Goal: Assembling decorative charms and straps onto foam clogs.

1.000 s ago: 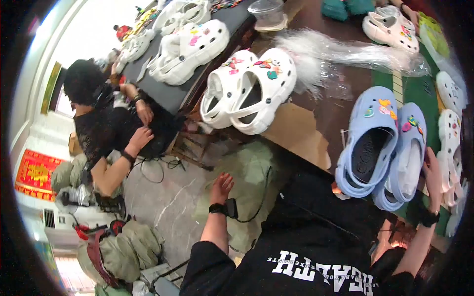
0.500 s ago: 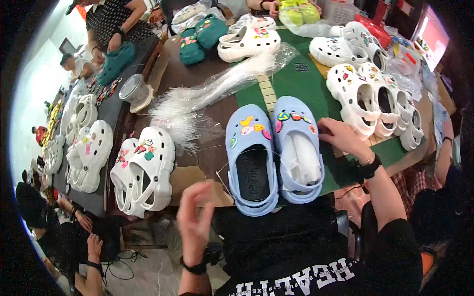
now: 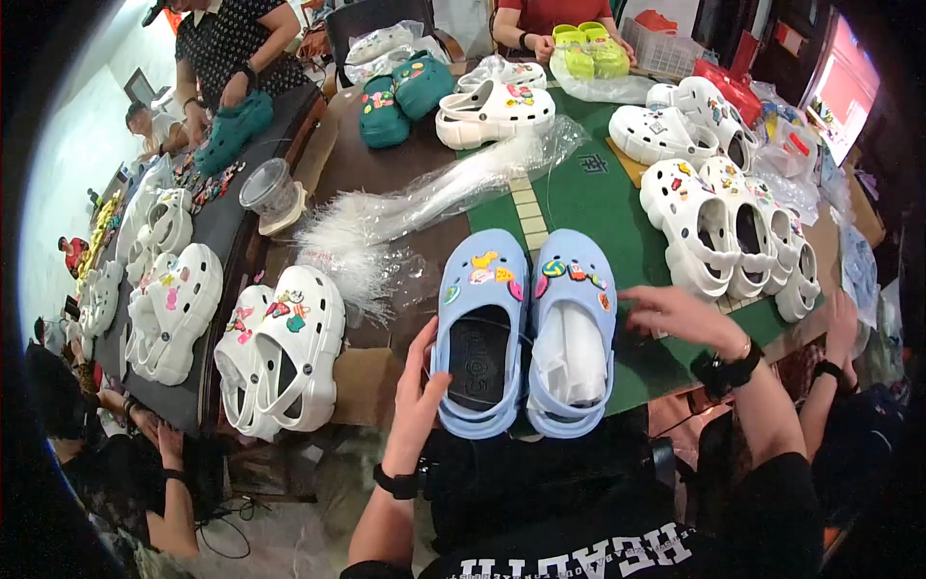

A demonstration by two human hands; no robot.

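A pair of light blue clogs stands side by side on the table in front of me, toes pointing away. The left clog [image 3: 481, 275] has colourful charms and a bare black insole. Its mate, the right clog [image 3: 575, 268], also bears charms and has white wrapping stuffed inside. My left hand [image 3: 417, 391] lies against the left clog's outer side, thumb apart from the fingers. Beside the right clog's outer side is my right hand [image 3: 680, 318], fingers stretched toward it and holding nothing; whether a fingertip touches the clog I cannot tell.
A bundle of white strands in clear plastic [image 3: 415, 198] lies beyond the clogs. White clogs [image 3: 307, 323] stand to the left, with more white clogs [image 3: 685, 198] at right and dark green clogs [image 3: 422, 85] behind. Co-workers sit around; one handles a green clog [image 3: 234, 130].
My left hand has come from the air onto the left clog's side. The two clogs' toes now line up more evenly. The whole view has shifted slightly.
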